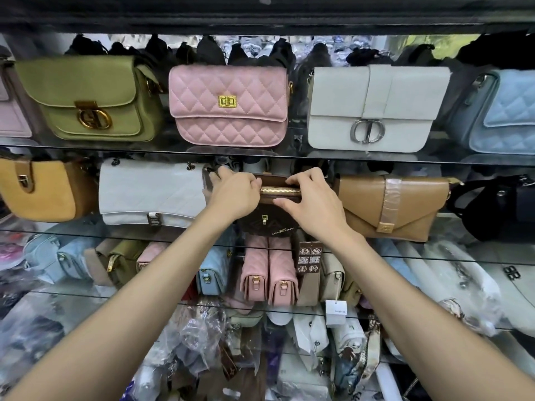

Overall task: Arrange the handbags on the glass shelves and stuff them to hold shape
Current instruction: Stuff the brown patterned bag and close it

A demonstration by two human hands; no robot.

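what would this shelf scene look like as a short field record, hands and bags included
setting: glass shelves of handbags
top shelf: green bag, pink quilted bag, white bag, blue quilted bag
middle shelf: mustard bag, white quilted bag, dark brown bag, tan envelope bag
left hand: grips brown bag's top
right hand: grips brown bag's top by gold zip

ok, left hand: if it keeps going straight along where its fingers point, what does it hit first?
Probably the dark items at the shelf's back: the left hand, gripping the brown bag at its top, points up and inward past it. Depth is unclear.
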